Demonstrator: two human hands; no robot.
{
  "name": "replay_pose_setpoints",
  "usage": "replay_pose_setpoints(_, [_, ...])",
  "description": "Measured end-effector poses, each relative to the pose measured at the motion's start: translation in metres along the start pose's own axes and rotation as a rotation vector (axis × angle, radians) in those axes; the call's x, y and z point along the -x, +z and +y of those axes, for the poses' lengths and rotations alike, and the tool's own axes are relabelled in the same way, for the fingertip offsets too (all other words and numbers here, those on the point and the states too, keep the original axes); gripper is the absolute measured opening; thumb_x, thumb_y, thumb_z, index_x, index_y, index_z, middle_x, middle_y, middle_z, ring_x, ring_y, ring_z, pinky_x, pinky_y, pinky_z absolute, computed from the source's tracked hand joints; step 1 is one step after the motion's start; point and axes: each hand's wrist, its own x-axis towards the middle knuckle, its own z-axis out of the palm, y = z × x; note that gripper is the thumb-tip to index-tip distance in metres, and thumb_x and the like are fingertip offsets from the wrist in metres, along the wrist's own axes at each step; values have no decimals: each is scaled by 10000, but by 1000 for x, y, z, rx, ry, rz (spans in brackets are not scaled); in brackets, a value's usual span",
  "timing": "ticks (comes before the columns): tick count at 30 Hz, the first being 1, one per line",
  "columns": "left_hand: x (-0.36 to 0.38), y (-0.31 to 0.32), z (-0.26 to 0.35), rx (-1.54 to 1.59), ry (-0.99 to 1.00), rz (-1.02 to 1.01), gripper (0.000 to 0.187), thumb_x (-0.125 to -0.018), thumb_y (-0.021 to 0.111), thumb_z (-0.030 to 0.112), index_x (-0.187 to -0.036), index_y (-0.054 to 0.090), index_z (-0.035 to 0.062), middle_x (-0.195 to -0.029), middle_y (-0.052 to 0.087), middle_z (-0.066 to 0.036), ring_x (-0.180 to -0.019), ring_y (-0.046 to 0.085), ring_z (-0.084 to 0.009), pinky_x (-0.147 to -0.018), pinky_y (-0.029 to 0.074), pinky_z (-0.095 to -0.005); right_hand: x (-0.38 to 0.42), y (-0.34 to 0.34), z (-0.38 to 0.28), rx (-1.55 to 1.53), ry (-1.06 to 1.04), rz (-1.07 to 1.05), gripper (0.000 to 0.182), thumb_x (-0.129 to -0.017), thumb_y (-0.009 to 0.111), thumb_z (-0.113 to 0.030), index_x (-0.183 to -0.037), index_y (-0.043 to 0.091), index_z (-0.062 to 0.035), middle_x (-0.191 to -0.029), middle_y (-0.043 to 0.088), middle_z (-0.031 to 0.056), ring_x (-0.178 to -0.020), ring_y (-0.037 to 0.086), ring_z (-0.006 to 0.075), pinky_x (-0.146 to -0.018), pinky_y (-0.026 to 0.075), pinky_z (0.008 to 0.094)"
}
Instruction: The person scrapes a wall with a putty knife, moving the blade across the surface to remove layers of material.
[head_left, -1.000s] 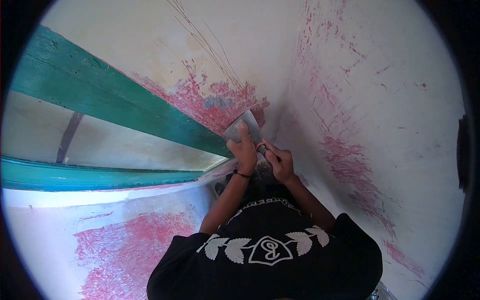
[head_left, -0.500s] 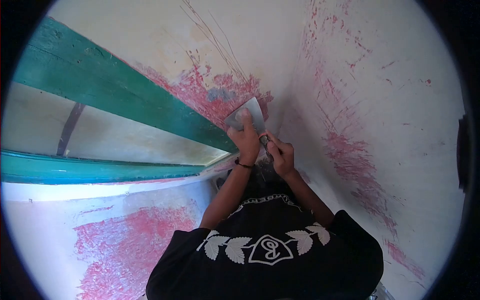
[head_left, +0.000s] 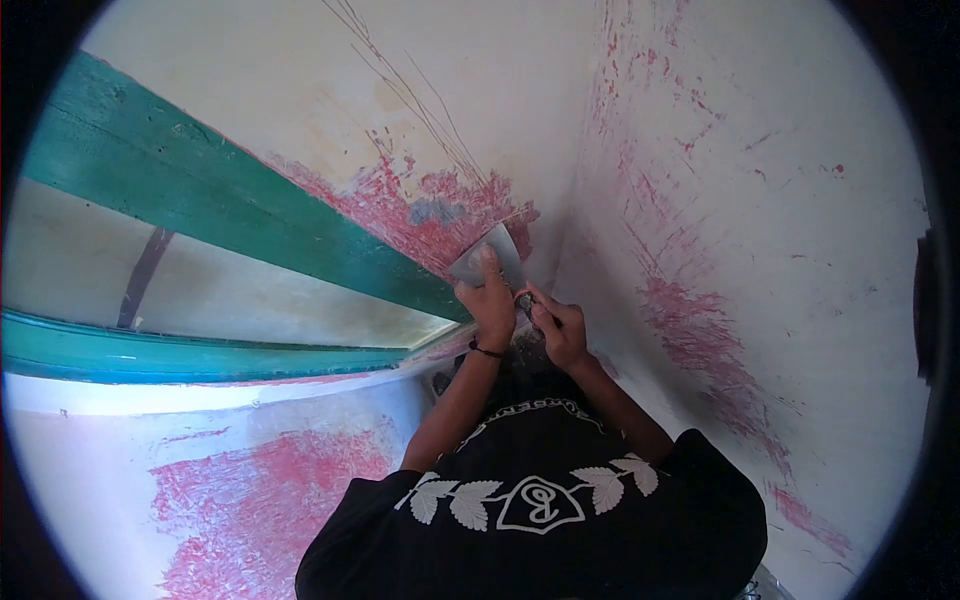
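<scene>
A wide-bladed putty knife lies against the wall at the lower edge of a red, scraped patch. My left hand is closed on the blade, with a finger or thumb laid along its face. Around the dark handle, my right hand is wrapped just below and to the right of the blade. Part of the handle is hidden by its fingers. A small grey spot shows within the red patch above the blade.
A green painted frame runs diagonally from the upper left almost to my left hand. To the right, past the corner, another pale wall has red scraped streaks. A larger red patch marks the wall at lower left.
The view has shifted a little, so wall, frame and hands sit lower in the picture. The putty knife moves barely, if at all, against the wall; both hands keep their hold.
</scene>
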Motion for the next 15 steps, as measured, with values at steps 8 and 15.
replay_pose_setpoints(8, [0, 0, -2, 14, 18, -8, 390, -983, 672, 315, -923, 685, -69, -864, 657, -42, -747, 563, -103, -627, 469, -295, 1, 0, -1, -14, 1, 2, 391, -1010, 541, -150, -1355, 594, 25, -637, 532, -5, -572, 498, 68, -552, 415, 246])
replay_pose_setpoints(15, [-5, 4, 8, 1, 39, -6, 405, -979, 676, 322, -911, 682, -77, -860, 659, -48, -731, 558, -100, -607, 460, -291, -7, 3, -7, -34, -24, 15, 396, -1011, 529, -144, -1361, 585, 31, -620, 515, -24, -560, 481, 59, -544, 399, 239])
